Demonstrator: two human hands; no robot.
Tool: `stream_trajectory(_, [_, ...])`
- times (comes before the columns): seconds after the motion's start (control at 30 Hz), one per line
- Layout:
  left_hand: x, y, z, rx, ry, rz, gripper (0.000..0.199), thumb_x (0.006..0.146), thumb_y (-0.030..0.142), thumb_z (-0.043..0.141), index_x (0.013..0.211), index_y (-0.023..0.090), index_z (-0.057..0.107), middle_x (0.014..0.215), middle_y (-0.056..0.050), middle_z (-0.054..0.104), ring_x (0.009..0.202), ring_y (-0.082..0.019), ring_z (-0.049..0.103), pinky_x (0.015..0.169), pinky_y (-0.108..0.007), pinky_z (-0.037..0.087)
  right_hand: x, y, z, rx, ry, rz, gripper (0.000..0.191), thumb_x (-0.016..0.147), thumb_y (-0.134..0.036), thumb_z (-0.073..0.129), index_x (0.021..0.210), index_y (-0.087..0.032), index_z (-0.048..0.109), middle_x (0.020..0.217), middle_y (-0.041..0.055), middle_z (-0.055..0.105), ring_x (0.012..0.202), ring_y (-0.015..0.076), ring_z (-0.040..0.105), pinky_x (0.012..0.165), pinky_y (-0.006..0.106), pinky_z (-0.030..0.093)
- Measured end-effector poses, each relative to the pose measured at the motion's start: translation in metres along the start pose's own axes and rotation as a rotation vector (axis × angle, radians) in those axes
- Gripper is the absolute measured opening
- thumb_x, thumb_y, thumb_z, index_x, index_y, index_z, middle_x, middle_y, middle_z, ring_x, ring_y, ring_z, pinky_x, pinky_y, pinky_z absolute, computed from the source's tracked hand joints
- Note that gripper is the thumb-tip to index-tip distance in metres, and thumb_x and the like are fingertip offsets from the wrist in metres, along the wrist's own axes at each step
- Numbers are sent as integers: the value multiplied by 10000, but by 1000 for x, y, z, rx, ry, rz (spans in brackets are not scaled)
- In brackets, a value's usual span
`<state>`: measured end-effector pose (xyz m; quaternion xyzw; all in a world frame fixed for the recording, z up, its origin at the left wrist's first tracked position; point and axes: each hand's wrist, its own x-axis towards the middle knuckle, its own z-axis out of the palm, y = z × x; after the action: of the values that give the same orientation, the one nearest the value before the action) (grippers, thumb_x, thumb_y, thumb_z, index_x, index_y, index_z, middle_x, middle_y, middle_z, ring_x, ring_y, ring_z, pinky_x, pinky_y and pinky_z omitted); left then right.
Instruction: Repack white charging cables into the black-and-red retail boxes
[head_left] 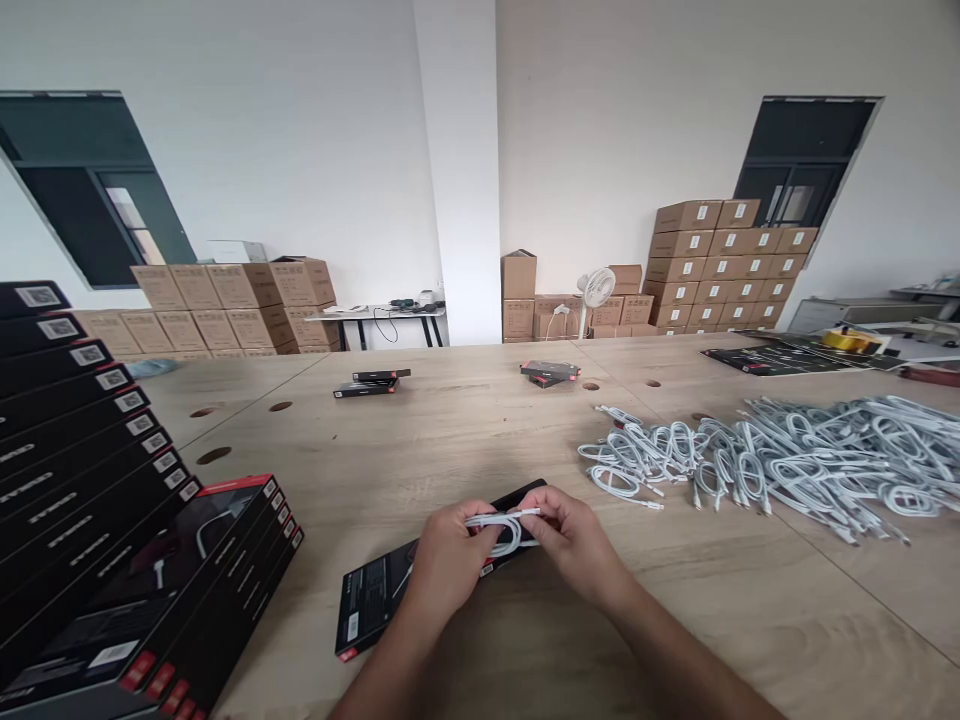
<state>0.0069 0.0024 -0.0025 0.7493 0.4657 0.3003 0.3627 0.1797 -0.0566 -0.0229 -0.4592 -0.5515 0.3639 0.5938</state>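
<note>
A coiled white cable (510,540) is held between my two hands, above a black box (375,600) lying on the table. My left hand (454,555) is closed round the left side of the coil. With fingertips pinched, my right hand (570,535) grips the cable near its connector end (529,512). Both hands and the cable cover the middle of the box. To the right lies a wide heap of coiled white cables (810,455).
Tall stacks of black boxes (75,480) and a lower stack (247,560) stand at the left. Small piles of black boxes (367,384) (551,374) lie farther back on the wooden table (465,430). Cartons (682,270) and a white fan (596,290) are beyond it.
</note>
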Motion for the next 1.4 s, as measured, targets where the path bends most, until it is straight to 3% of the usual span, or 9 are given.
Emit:
stream_trajectory(0.13, [0, 0, 7, 109, 51, 39, 224, 782, 248, 560, 852, 244, 773, 672, 15, 701, 641, -174, 613, 643, -282, 406, -1, -1, 2, -22, 67, 16, 274, 825, -477, 742, 859, -212, 680, 758, -1, 687, 711, 169, 601, 667, 285, 434])
stream_trajectory(0.33, [0, 1, 8, 144, 90, 108, 435, 783, 271, 631, 1209, 219, 704, 1182, -69, 745, 1070, -248, 668, 953, -372, 464, 4, 1, -1, 135, 119, 118, 514, 693, -668, 786, 874, -207, 651, 772, 38, 761, 724, 205, 695, 665, 308, 518])
stream_trajectory(0.6, [3, 3, -17, -164, 11, 97, 533, 794, 475, 654, 1256, 210, 668, 1327, -118, 653, 1258, -287, 593, 1017, -393, 479, 14, -1, -29, 133, 340, 92, 514, 649, -614, 823, 890, -188, 665, 784, 82, 773, 687, 229, 717, 575, 298, 498])
stream_trajectory(0.73, [3, -1, -24, 81, 45, 125, 595, 802, 490, 654, 1327, 213, 615, 1458, -130, 572, 1372, -310, 500, 1138, -475, 372, 19, -4, -73, 64, 714, 1, 561, 762, -609, 682, 1132, -197, 592, 1161, 149, 715, 1084, 310, 674, 864, 439, 531])
stream_trajectory(0.87, [-3, -7, -21, 445, -86, 154, 826, 619, 346, 796, 1404, 257, 559, 1475, -129, 570, 1399, -389, 461, 1209, -615, 181, 19, -1, -93, -158, 954, -114, 695, 753, -506, 702, 1351, -195, 531, 1604, 172, 355, 1500, 359, 272, 1167, 548, 282])
stream_trajectory(1.0, [-5, -4, -20, 500, -112, 144, 737, 679, 271, 737, 1395, 258, 562, 1365, -127, 641, 1291, -369, 557, 1119, -553, 365, 19, 10, -74, -424, 737, -245, 472, 839, -510, 625, 1199, -208, 672, 1518, 164, 481, 1452, 349, 367, 1167, 581, 275])
stream_trajectory(1.13, [-4, 3, -25, 437, 72, 237, 747, 747, 283, 725, 1454, 266, 484, 1379, -95, 623, 1284, -332, 551, 1099, -495, 390, 13, 7, -40, -276, 417, -194, 396, 946, -517, 543, 1162, -225, 701, 1293, 139, 669, 1237, 316, 580, 1056, 521, 428])
stream_trajectory(1.3, [-8, 8, -27, 284, 126, 378, 863, 774, 286, 730, 1541, 280, 337, 1443, -97, 573, 1323, -301, 534, 1086, -442, 424, -4, -8, -2, -285, -14, -304, 322, 1023, -395, 475, 891, -249, 730, 1079, 82, 699, 1028, 260, 618, 942, 400, 476])
stream_trajectory(1.4, [-11, 9, -28, 259, 113, 384, 921, 787, 298, 724, 1581, 278, 257, 1486, -110, 535, 1361, -302, 504, 1109, -456, 402, -6, -7, 6, -198, 16, -251, 230, 998, -408, 533, 1019, -260, 708, 1075, 77, 692, 999, 256, 628, 886, 379, 499])
